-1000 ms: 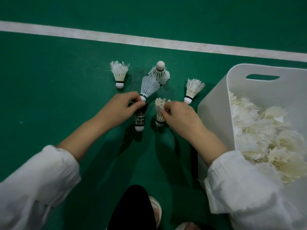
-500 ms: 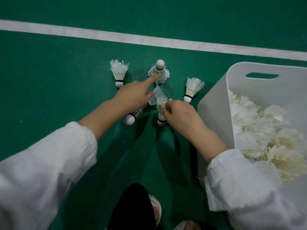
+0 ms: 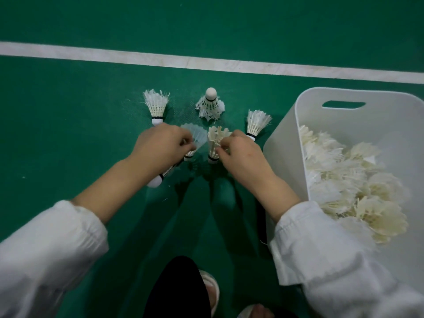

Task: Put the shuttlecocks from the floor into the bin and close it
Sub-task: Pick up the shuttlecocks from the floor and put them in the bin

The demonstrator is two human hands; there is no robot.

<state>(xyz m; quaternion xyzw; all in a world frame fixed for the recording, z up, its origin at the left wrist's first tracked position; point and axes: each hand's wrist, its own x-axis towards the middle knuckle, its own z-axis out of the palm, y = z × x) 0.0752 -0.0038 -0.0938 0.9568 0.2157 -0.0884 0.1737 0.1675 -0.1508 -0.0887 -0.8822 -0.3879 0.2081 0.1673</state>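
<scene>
Several white shuttlecocks stand on the green floor (image 3: 68, 138). My left hand (image 3: 160, 148) pinches a pale plastic shuttlecock (image 3: 195, 136), and another shuttlecock (image 3: 156, 181) pokes its cork out under that wrist. My right hand (image 3: 243, 157) pinches a yellowish feather shuttlecock (image 3: 215, 138). Loose ones stand at the left (image 3: 157, 106), at the back with its cork up (image 3: 211, 104), and at the right (image 3: 257, 122) next to the bin. The white bin (image 3: 284, 145) on the right is open and holds several shuttlecocks (image 3: 348, 180).
A white court line (image 3: 206, 63) crosses the floor behind the shuttlecocks. My dark trouser leg (image 3: 179, 288) and a light shoe (image 3: 211, 288) are at the bottom centre. The bin has a handle slot (image 3: 343, 104) in its far wall; no lid is in view.
My left hand has drawn back from pointing at the rear shuttlecock and now pinches the pale plastic one. My right hand keeps its pinch on the yellowish shuttlecock.
</scene>
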